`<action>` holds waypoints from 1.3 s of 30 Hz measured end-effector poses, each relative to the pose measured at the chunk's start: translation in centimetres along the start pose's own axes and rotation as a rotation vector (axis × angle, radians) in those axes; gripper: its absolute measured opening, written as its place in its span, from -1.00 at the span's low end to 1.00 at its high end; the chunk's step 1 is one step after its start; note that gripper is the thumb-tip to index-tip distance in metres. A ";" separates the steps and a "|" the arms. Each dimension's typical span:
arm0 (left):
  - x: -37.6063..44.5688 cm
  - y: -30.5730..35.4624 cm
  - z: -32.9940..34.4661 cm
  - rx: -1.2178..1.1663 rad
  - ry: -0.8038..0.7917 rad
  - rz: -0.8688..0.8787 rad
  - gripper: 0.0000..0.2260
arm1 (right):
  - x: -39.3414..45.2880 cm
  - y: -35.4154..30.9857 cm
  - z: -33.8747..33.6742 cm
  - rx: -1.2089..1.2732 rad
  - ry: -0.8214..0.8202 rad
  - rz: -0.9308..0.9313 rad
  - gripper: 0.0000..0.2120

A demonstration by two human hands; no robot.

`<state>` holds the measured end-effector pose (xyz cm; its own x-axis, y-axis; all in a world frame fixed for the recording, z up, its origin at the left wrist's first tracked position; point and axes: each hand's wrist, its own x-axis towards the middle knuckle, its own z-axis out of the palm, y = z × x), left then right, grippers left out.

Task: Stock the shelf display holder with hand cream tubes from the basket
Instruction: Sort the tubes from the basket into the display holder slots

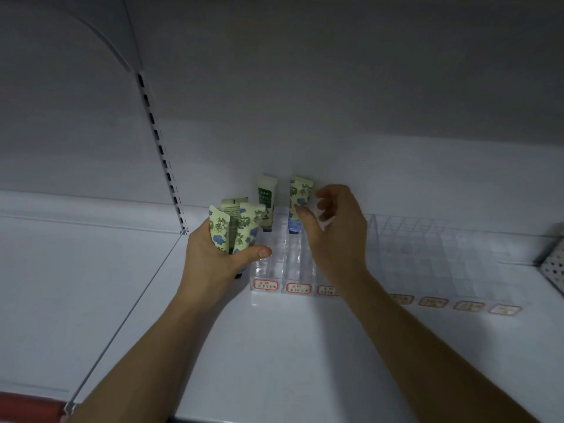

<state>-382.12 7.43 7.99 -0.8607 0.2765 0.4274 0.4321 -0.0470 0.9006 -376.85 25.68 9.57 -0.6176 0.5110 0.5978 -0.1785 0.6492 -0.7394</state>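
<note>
Your left hand [213, 257] has its grip clamped around a bunch of hand cream tubes [235, 230], thumb across the front, crimped ends fanning upward; at least three show, two with a pale floral print of blue and green and one plainer one between them. Your right hand [332, 233] holds nothing: its fingers [325, 206] are loosely curled and apart from the thumb, which lies just beside the floral tube [299, 206] that stands in the holder, and whether it touches cannot be told.

Both forearms reach in over the white shelf [274, 346], which carries the clear display holder [277, 264]. The holder is a stepped acrylic rack of small compartments, with red-bordered labels [266, 284] along its front edge. Its front rows show no tubes. In the back row a green-labelled tube [266, 201] stands cap down in the left column, and the floral tube stands likewise in the next column to the right, the two near each other but apart.

More clear compartments [427, 248] stretch off to the right. A slotted upright [161, 154] runs up the back wall on the left.
</note>
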 end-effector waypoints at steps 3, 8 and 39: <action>-0.2 0.7 0.5 -0.015 -0.032 0.050 -0.52 | -1.4 -1.9 -0.2 0.139 -0.195 0.056 -0.72; -0.7 0.7 1.3 -0.011 -0.122 0.097 -0.53 | -2.1 -3.1 0.0 0.444 -0.489 0.170 -0.82; -1.2 0.2 1.7 0.085 -0.004 0.067 -0.69 | 2.2 -0.8 -0.7 -0.065 -0.167 -0.084 -0.78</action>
<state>-380.53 8.76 7.49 -0.8282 0.2797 0.4856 0.5098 0.0163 0.8601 -377.50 26.69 11.66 -0.7219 0.3563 0.5932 -0.1886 0.7236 -0.6640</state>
